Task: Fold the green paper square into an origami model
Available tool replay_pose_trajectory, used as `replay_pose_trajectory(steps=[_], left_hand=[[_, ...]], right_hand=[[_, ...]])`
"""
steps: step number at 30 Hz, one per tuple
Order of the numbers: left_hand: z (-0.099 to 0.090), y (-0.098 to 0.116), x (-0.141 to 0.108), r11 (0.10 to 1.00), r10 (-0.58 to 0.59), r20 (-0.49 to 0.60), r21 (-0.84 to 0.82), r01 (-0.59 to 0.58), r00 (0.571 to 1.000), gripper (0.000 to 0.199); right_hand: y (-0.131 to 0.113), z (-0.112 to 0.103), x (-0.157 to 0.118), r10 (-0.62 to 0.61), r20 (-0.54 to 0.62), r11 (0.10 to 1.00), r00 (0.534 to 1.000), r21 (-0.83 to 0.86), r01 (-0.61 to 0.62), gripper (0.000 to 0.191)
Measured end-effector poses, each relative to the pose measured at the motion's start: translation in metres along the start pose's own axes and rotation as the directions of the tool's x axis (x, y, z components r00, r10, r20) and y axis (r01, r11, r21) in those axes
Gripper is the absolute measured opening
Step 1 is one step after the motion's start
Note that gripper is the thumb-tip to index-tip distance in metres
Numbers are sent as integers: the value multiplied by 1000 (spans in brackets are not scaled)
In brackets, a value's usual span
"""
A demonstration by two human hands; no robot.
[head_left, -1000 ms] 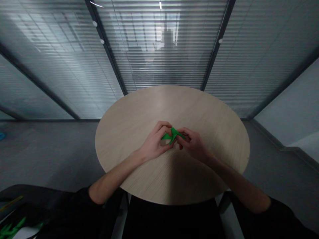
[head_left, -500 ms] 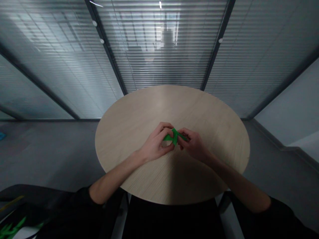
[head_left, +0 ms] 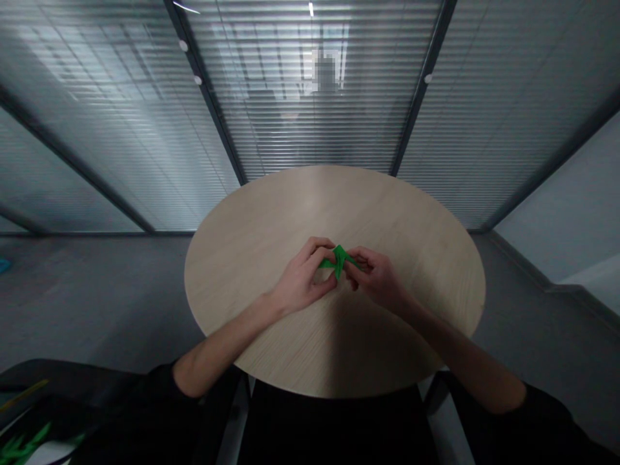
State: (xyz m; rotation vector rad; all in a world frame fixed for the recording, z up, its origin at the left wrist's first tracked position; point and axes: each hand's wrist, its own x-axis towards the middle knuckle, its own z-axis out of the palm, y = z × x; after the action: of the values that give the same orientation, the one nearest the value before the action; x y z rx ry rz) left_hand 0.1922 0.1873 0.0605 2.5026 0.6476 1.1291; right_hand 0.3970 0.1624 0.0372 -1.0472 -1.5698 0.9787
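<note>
A small piece of folded green paper [head_left: 340, 259], with pointed corners, is held between my two hands above the middle of the round wooden table [head_left: 271, 213]. My left hand [head_left: 306, 276] curves around its left side, fingers over the top edge and thumb near the lower tip. On the other side my right hand [head_left: 376, 276] pinches the right point between thumb and fingers. Part of the paper is hidden behind the fingers of both hands.
Behind the table stand glass panels with horizontal blinds [head_left: 320, 135] and dark frames. At the lower left, a dark chair [head_left: 62, 371] and some blurred green items [head_left: 29, 445] show. A blue object [head_left: 4, 265] lies on the floor at far left.
The green paper has turned a little in my hands and now shows a more star-like outline. Its top point sits slightly higher; both hands have barely shifted.
</note>
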Motion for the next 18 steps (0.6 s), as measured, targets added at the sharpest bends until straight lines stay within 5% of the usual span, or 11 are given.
replay_pose_trajectory(steps=[10, 18], left_hand=[[1, -6, 3, 996, -78, -134, -42, 73, 988, 14], [3, -9, 3, 941, -254, -101, -257, 222, 962, 5]], right_hand=[[-12, 0, -2, 12, 41, 994, 999, 107, -17, 26], [-14, -2, 1, -40, -66, 998, 997, 37, 43, 33]])
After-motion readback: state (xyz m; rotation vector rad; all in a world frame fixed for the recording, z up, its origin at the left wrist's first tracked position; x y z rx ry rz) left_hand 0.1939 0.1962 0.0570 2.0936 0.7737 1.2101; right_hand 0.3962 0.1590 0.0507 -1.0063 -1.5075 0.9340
